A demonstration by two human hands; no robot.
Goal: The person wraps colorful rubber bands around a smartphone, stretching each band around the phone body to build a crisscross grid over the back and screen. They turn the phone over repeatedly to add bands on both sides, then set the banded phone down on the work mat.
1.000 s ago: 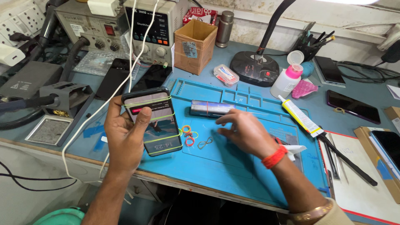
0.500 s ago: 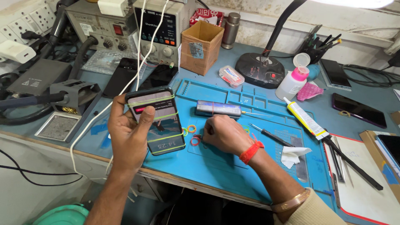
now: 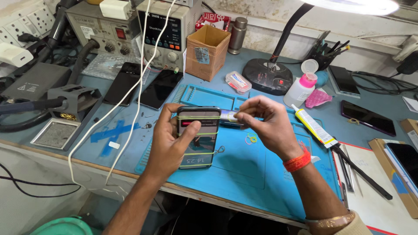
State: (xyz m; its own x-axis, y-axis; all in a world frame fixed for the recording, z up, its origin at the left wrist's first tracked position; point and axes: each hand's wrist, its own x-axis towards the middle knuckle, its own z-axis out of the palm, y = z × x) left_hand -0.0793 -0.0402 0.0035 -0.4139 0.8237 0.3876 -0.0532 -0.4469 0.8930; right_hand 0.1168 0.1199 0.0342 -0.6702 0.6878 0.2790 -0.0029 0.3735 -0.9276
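The bench point(image 3: 87, 143) is covered by a blue mat point(image 3: 261, 174). Above the mat, a smartphone point(image 3: 198, 137) is gripped by the closed left hand point(image 3: 167, 139). A thin rubber band point(image 3: 226, 117) is pinched at its top edge by the right hand point(image 3: 265, 126).

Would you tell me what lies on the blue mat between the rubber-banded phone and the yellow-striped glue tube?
In the head view, small loose rubber bands lie there, under the right hand.

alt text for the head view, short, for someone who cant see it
A left hand holds a smartphone wrapped in rubber bands above a blue work mat, while the right hand pinches at its top edge. A glue tube lies to the right.
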